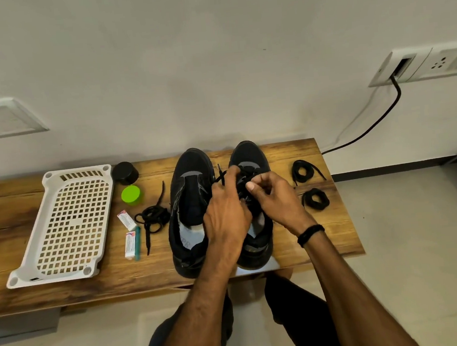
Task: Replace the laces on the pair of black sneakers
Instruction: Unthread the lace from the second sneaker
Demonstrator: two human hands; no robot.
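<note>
Black sneakers side by side mid-bench (pixel 114 273), toes far. Left sneaker (pixel 191 176) is unlaced. Both hands work over the right sneaker (pixel 250 154) eyelets: left hand (pixel 225 209) fingers curled, pinching the lace (pixel 219 171); right hand (pixel 274 196) thumb closed against fingers, apparently on the same lace. Lace looks light, limp, slippery; best pinched near the stiff tip. Loose lace (pixel 153 217) left, coiled laces (pixel 304 172) right.

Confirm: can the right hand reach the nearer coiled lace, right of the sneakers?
Probably yes: the coiled lace lies uncovered beside the right hand, nothing between; but its fingers pinch the sneaker lace.
</note>
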